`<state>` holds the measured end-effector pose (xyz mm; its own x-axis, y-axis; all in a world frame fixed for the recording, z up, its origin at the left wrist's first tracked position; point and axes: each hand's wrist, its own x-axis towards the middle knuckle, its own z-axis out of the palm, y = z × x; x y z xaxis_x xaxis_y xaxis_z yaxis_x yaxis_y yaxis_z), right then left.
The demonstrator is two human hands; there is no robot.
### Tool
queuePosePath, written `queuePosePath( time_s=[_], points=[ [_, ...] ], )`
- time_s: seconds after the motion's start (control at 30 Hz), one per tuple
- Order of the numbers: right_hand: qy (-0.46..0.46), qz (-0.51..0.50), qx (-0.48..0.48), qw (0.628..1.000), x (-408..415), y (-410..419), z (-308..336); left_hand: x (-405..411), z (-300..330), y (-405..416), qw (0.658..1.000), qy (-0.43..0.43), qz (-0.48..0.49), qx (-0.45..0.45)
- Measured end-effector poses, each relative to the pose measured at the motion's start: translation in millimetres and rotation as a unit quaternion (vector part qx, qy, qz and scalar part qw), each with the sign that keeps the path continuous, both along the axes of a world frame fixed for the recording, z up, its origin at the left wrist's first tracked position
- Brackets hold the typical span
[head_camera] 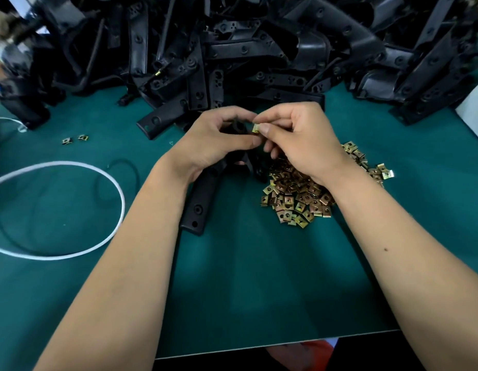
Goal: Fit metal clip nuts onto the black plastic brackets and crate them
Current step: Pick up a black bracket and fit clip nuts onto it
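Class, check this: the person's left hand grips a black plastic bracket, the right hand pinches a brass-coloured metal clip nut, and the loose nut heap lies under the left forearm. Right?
One error. The head view shows the heap of brass-coloured metal clip nuts under the right forearm. The left hand grips the black plastic bracket; the right hand pinches one nut.

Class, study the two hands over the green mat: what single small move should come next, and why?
Probably push the clip nut onto the bracket edge. The right hand pinches the nut right at the bracket's upper end, which the left hand holds in its grip; whether the nut is seated yet is hidden.
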<state>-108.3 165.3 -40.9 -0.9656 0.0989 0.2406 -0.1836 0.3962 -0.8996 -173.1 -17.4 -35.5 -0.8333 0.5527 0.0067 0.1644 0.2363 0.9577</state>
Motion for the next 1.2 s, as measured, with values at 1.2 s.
queuePosePath(
  time_s=[1.2],
  points=[
    [-0.060,-0.020,-0.180,0.982,5,-11,4,16,5,6,0.997,0.053,-0.027,0.041]
  ],
)
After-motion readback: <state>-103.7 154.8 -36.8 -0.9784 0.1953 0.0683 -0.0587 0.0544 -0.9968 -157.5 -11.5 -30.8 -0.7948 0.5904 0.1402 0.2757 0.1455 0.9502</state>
